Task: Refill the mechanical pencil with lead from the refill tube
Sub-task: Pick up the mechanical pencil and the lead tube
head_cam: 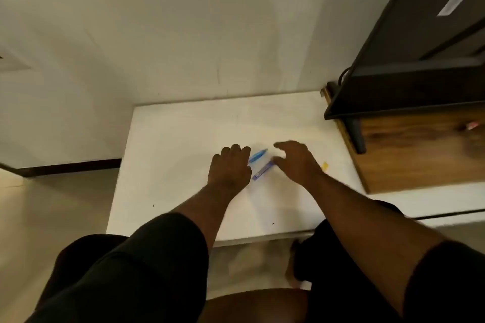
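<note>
Both hands over mid-frame of the white desk [170, 165]: left hand [231, 168] curled beside the blue pencil [257, 156], right hand [296, 160] open, empty, touching the refill tube [262, 171]. Best pinch each mid-barrel, lifting separately.

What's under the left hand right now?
The left hand covers the rear of the blue pencil; only its tip end shows. The refill tube lies alongside, uncovered.

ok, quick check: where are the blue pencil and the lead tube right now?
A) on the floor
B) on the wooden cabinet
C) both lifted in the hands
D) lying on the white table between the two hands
D: the blue pencil and the lead tube lie on the white table between the left hand and right hand, neither lifted.
</note>
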